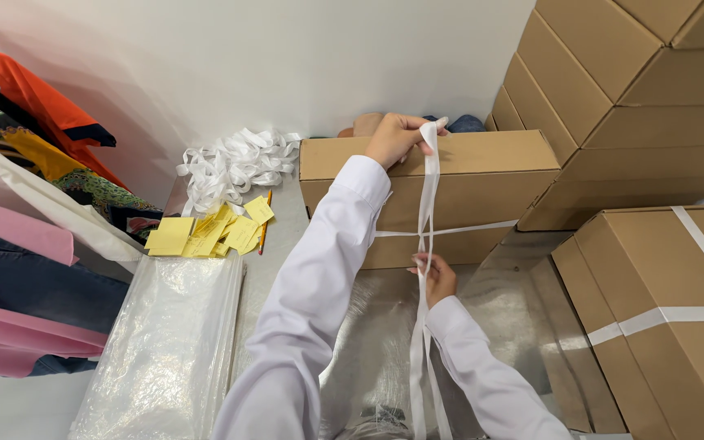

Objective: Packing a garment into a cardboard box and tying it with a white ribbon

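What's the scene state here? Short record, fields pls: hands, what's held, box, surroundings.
left hand: on the top edge of the cardboard box, pinching the white strap
right hand: at the box's front face, gripping the strap where it crosses
strap: runs vertically over the box, crosses a horizontal band, loose ends hang down
box: closed, lying on a metal table
left of box: pile of white straps, yellow paper slips, clear plastic bags
right: stacked cardboard boxes, one strapped box
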